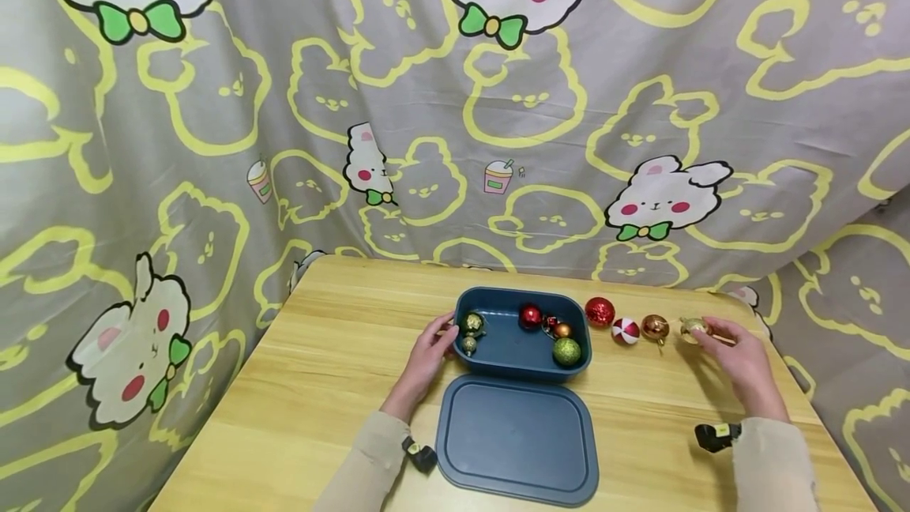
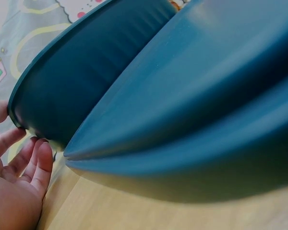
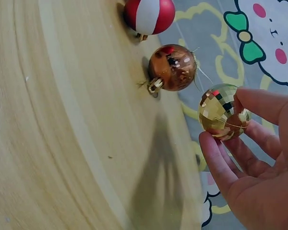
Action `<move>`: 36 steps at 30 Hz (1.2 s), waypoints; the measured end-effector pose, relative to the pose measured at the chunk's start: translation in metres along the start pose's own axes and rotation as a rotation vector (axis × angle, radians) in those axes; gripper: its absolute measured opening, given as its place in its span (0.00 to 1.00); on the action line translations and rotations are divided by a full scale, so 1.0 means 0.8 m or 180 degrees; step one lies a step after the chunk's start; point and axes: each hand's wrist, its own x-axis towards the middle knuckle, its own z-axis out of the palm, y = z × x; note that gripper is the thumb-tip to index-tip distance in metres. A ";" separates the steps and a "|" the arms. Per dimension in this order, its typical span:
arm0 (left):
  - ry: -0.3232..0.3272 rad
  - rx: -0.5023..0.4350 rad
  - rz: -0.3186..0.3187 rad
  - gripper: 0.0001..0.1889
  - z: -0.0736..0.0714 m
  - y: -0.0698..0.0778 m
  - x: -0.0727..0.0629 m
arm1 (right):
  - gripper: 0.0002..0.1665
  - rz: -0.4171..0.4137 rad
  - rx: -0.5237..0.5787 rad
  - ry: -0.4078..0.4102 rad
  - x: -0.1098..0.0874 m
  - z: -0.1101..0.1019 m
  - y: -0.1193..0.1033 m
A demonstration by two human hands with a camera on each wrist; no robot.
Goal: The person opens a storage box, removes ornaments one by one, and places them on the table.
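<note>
My left hand [image 1: 430,346] holds the left end of a dark blue plastic box [image 1: 522,374], thumb at the rim and fingers against the outer wall. Several baubles lie inside the box, among them a red bauble [image 1: 530,316] and a green glittery bauble [image 1: 567,352]. Over the table's right side, my right hand [image 1: 739,358] pinches a gold faceted bauble [image 3: 223,112] between thumb and fingers. Left of it stand a copper bauble [image 3: 173,68], a red-and-white striped bauble [image 1: 626,331] and a red glittery bauble [image 1: 600,311] in a row.
The box's blue lid [image 1: 517,441] lies flat on the wooden table [image 1: 298,401], in front of the box. A patterned curtain [image 1: 426,101] hangs behind the table and along both sides. Each wrist carries a small black camera [image 1: 419,455].
</note>
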 end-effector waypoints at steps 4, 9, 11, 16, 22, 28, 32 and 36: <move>0.0001 0.0002 0.0006 0.25 0.000 0.000 0.000 | 0.45 0.0005 -0.0027 0.0025 0.001 0.005 0.006; -0.0025 -0.0001 0.0016 0.25 -0.001 0.001 0.000 | 0.45 0.0043 -0.0104 0.0027 0.003 0.011 0.013; -0.0025 0.0000 0.0018 0.25 -0.001 0.002 0.000 | 0.45 0.0067 -0.0148 0.0006 0.004 0.013 0.015; -0.0007 0.0034 0.0042 0.25 0.000 0.001 -0.001 | 0.44 0.0115 -0.0066 -0.0054 0.003 0.015 0.014; 0.0025 0.0002 0.0040 0.24 0.000 -0.001 0.000 | 0.44 0.0161 -0.0034 -0.0081 0.002 0.016 0.013; 0.0026 0.0000 0.0053 0.24 0.000 -0.002 0.000 | 0.45 0.0204 -0.0003 -0.0194 0.002 0.018 0.015; 0.0023 0.0002 0.0035 0.24 0.001 -0.001 -0.001 | 0.45 0.0196 0.0080 -0.0210 0.003 0.020 0.016; 0.0031 -0.0007 0.0040 0.24 0.001 -0.002 0.000 | 0.45 0.0191 0.0095 -0.0158 0.005 0.022 0.016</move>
